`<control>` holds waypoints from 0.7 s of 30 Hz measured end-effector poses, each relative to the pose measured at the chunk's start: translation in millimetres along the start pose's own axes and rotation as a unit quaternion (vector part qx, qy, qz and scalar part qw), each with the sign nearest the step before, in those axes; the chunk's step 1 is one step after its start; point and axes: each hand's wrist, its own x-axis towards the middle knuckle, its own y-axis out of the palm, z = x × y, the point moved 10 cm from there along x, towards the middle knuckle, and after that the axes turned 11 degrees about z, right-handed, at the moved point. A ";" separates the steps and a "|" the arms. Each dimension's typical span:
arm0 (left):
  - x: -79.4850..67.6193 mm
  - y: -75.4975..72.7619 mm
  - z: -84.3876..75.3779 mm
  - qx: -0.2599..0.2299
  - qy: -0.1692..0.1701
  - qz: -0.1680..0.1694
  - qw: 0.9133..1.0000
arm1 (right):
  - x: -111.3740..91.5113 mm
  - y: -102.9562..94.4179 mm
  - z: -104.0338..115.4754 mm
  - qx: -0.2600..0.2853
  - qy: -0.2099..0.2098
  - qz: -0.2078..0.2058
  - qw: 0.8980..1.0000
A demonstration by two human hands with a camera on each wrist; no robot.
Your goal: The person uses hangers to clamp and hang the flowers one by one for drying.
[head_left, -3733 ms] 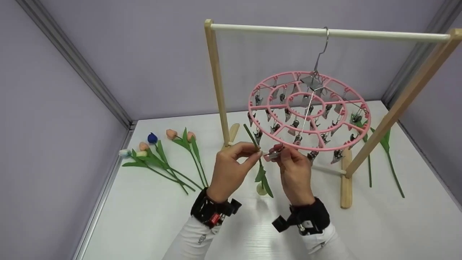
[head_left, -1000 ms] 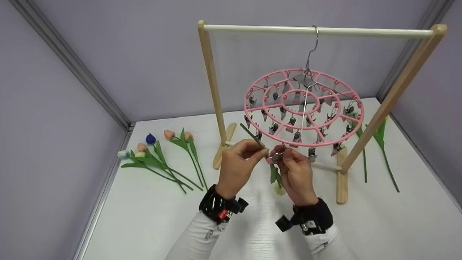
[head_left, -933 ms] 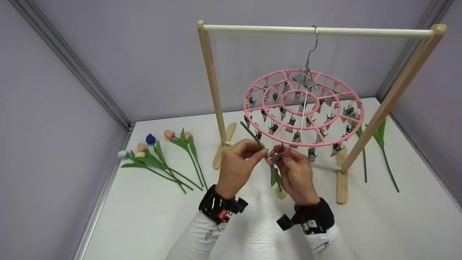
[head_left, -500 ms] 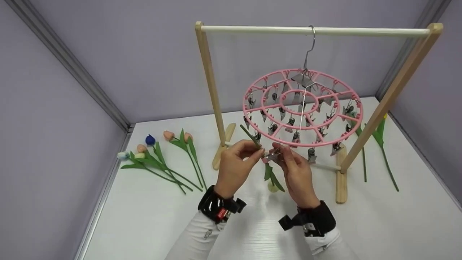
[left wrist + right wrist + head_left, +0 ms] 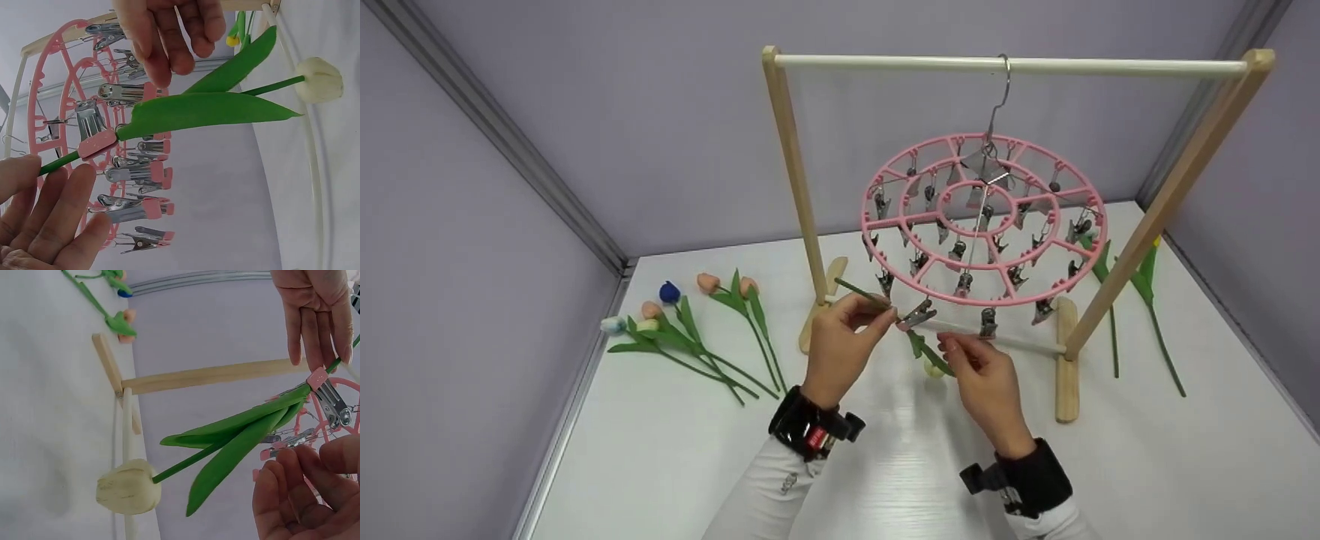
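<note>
A white tulip (image 5: 320,80) hangs head down at a slant, its green leaves spread along the stem. My left hand (image 5: 840,345) pinches the stem close to its bare end. Just beside those fingers, a metal clip (image 5: 332,402) with pink pads is clamped across the stem above the leaves. The clip hangs from the pink round hanger (image 5: 982,303). My right hand (image 5: 990,382) is below and right of the clip, fingers loosely bent and holding nothing. In the right wrist view, a gap shows between it and the clip.
The hanger, with several other clips, hangs by a hook from the white rod (image 5: 885,62) of a wooden stand (image 5: 791,150). Several tulips lie at left, including a blue tulip (image 5: 669,292). More stems (image 5: 1166,349) lie at right, partly behind the stand's post.
The right hand has let go of the clip and drawn back down and right. The clip now sits on the stem. The left hand still pinches the stem and has shifted slightly left.
</note>
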 end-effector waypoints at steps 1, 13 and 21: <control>-0.4 -0.6 1.5 0.000 -0.003 0.000 1.000 | -1.5 -1.0 0.0 -0.016 -0.006 -0.001 1.000; -1.6 -5.9 16.1 -0.004 -0.032 -0.012 0.999 | -14.6 -14.6 -13.2 -0.070 -0.005 -0.002 0.998; -2.6 -8.3 21.0 0.008 -0.030 -0.012 0.999 | -19.2 -24.8 -19.1 -0.072 0.004 -0.008 0.997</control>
